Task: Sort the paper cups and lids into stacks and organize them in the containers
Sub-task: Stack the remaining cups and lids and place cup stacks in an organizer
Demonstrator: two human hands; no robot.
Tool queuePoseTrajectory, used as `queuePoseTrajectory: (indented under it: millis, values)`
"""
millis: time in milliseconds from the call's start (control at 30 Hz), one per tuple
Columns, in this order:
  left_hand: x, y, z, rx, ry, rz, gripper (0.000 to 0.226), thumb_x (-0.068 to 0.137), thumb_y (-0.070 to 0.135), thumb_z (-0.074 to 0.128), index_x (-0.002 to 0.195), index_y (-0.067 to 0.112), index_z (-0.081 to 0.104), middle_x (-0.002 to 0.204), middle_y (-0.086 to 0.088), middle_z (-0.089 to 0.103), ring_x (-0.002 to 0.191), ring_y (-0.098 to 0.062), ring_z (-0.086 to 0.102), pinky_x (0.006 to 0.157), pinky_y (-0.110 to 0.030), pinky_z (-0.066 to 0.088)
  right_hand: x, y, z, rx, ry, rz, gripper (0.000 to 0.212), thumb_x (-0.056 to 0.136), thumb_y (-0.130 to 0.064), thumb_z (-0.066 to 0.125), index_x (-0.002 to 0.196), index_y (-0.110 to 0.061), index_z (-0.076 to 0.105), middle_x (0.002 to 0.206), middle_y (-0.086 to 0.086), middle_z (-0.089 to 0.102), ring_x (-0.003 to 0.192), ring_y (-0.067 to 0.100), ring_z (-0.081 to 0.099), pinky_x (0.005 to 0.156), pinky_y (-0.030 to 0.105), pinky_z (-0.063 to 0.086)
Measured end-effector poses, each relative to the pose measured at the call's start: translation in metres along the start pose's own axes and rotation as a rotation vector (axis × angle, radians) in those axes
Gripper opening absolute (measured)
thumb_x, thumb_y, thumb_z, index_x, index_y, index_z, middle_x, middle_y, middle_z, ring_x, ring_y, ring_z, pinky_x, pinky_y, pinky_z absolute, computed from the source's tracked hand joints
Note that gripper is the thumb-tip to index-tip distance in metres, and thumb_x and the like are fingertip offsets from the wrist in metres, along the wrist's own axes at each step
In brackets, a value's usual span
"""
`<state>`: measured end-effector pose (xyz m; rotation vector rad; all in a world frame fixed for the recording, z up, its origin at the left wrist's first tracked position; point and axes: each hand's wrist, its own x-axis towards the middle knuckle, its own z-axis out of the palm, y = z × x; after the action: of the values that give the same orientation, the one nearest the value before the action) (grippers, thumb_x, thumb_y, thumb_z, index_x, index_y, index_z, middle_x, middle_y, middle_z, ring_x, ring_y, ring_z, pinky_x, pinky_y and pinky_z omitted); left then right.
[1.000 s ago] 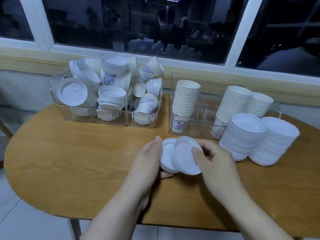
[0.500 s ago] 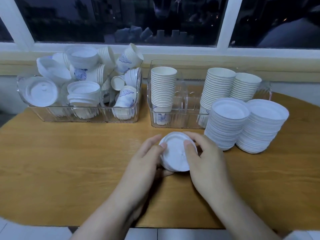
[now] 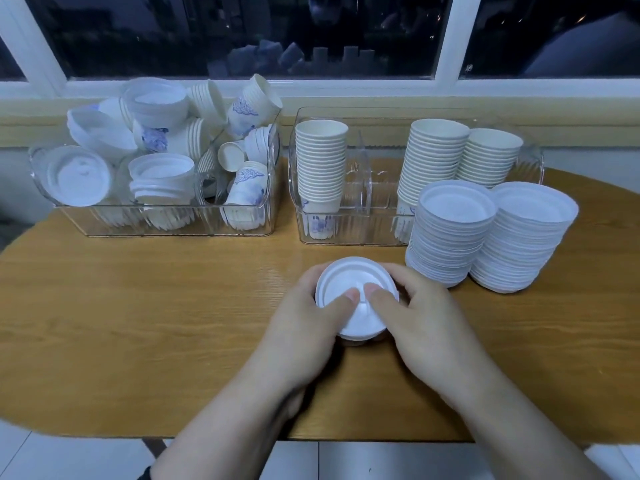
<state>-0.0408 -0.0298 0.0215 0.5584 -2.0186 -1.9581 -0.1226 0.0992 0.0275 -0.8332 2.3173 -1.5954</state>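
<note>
I hold a small stack of lids (image 3: 356, 299) at the table's (image 3: 138, 306) near middle, left hand (image 3: 304, 327) and right hand (image 3: 419, 323) curled around it, thumbs pressing on top. I judge the job about half done: three cup stacks (image 3: 322, 168) stand in the right container (image 3: 353, 233) and two lid stacks (image 3: 450, 233) beside it, but the left container (image 3: 166, 230) is still a jumble.

— What is the table (image 3: 138, 323) made of?
— Wood grain, smooth, with a slight sheen.
— And the two bins (image 3: 166, 220)?
— Clear glossy plastic, ribbed low on the walls.
— The cups (image 3: 322, 161)?
— Matt white paper. The lids (image 3: 450, 233) look matt white too.
</note>
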Motion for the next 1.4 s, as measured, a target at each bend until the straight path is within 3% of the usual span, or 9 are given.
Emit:
queuePoseTrajectory:
  millis: [167,267,467,567,700,767,967,1200,1400]
  values:
    - [0.004,0.003,-0.002,0.154,-0.039,0.011,0.026,0.096,0.020,0.064,0.119,0.031,0.065,0.104,0.012,0.076,0.096,-0.003,0.070,0.081,-0.017,0.052,0.000,0.004,-0.004,0.088,0.052,0.033,0.020,0.095,-0.015,0.062,0.108,-0.026,0.072,0.091,-0.018,0.075,0.081,-0.005,0.068,0.063,0.006,0.046]
    - [0.009,0.009,-0.006,0.268,-0.043,0.014,0.029,0.093,0.018,0.065,0.118,0.033,0.065,0.100,0.012,0.076,0.091,-0.004,0.071,0.082,-0.021,0.053,0.000,0.006,-0.010,0.101,0.079,0.061,0.019,0.095,-0.017,0.062,0.104,-0.029,0.072,0.088,-0.016,0.075,0.076,-0.001,0.069,0.061,0.009,0.048]
    - [0.022,0.011,0.005,0.337,0.069,-0.012,0.027,0.090,0.020,0.067,0.114,0.034,0.064,0.092,0.008,0.076,0.081,-0.010,0.070,0.074,-0.027,0.052,-0.006,0.009,-0.014,0.087,0.071,0.067,0.021,0.098,-0.019,0.059,0.108,-0.034,0.070,0.090,-0.020,0.075,0.086,0.001,0.072,0.083,0.034,0.059]
    - [0.033,0.011,0.014,0.473,0.125,0.019,0.027,0.091,0.028,0.064,0.118,0.032,0.064,0.101,0.014,0.070,0.094,-0.011,0.065,0.077,-0.027,0.047,-0.011,0.012,-0.021,0.005,0.098,0.058,0.018,0.097,-0.024,0.060,0.108,-0.035,0.070,0.086,-0.025,0.074,0.082,-0.004,0.069,0.084,0.028,0.055]
    - [0.041,0.011,0.022,0.636,0.189,0.058,0.045,0.094,0.041,0.060,0.137,0.030,0.056,0.127,0.002,0.063,0.120,-0.022,0.056,0.101,-0.037,0.045,-0.014,0.015,-0.026,-0.078,0.086,0.043,0.018,0.097,-0.027,0.059,0.110,-0.029,0.070,0.087,-0.017,0.075,0.078,0.004,0.068,0.078,0.029,0.053]
    - [0.041,0.012,0.022,0.542,0.244,0.049,0.050,0.094,0.046,0.059,0.140,0.029,0.053,0.125,0.000,0.064,0.117,-0.023,0.059,0.103,-0.039,0.045,-0.015,0.014,-0.028,-0.054,0.077,0.036,0.021,0.097,-0.026,0.060,0.115,-0.030,0.069,0.095,-0.023,0.074,0.089,-0.005,0.067,0.087,0.022,0.052]
    - [0.040,0.006,0.026,0.382,0.238,0.061,0.056,0.077,0.058,0.051,0.126,0.032,0.062,0.101,-0.001,0.072,0.097,-0.029,0.070,0.092,-0.050,0.055,-0.015,0.012,-0.037,-0.005,0.068,-0.017,0.024,0.098,-0.017,0.058,0.108,-0.036,0.069,0.099,-0.038,0.068,0.103,-0.023,0.056,0.079,-0.003,0.038]
    - [0.028,0.010,0.010,0.336,0.288,0.093,0.037,0.082,0.049,0.051,0.115,0.039,0.064,0.096,0.006,0.071,0.096,-0.023,0.070,0.091,-0.049,0.056,-0.017,0.016,-0.048,-0.119,0.236,-0.005,0.014,0.093,-0.035,0.062,0.102,-0.035,0.072,0.086,-0.019,0.074,0.087,-0.002,0.068,0.074,0.013,0.049]
    - [0.014,0.015,-0.048,0.379,0.398,0.163,0.020,0.096,0.029,0.060,0.114,0.029,0.069,0.094,0.010,0.071,0.090,-0.016,0.068,0.086,-0.040,0.057,-0.031,-0.026,-0.037,-0.115,0.292,-0.178,0.035,0.081,-0.069,0.052,0.097,-0.045,0.072,0.092,-0.016,0.074,0.085,0.012,0.070,0.079,0.031,0.054]
